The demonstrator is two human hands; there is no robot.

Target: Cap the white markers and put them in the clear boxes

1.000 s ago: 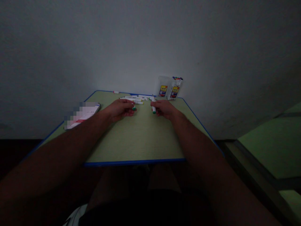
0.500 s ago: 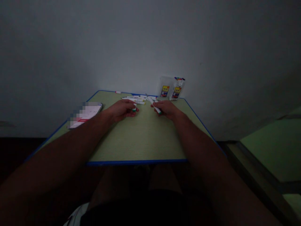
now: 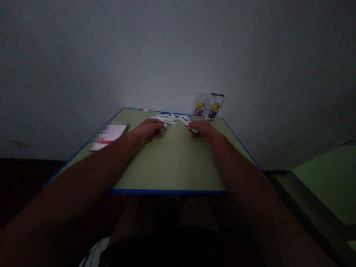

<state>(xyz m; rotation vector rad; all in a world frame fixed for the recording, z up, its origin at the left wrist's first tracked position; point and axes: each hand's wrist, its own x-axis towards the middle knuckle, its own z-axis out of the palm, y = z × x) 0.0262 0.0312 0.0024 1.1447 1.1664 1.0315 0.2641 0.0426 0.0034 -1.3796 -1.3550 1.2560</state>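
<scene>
Both hands are at work over the far half of the surface (image 3: 169, 163), just a short gap between them! On the left, the left hand (image 3: 148, 128) has its fingers pinched narrow on a small white-and-green piece (image 3: 165, 126), which looks like a marker's cap. Over to the right, the right hand (image 3: 204, 129) is closed around a white marker (image 3: 183, 120), and that marker slants, one end aimed far and left, the other running in under the fingers. Just beyond the hands, here's a cluster of loose markers (image 3: 170, 123), white-bodied, some with yellow ends, lying together; how many, I cannot tell. Out on the far left edge sits a little white-and-pink piece (image 3: 145, 110), well apart from the rest. Far right now, and two clear cases stand side by side near the wall (image 3: 167, 55): the left case (image 3: 199, 109) wears a yellow label, and the right case (image 3: 213, 110) is packed with markers, coloured ends up. And on the left, beyond the left forearm, lies a phone (image 3: 115, 134), its screen lit and partly blurred out.
</scene>
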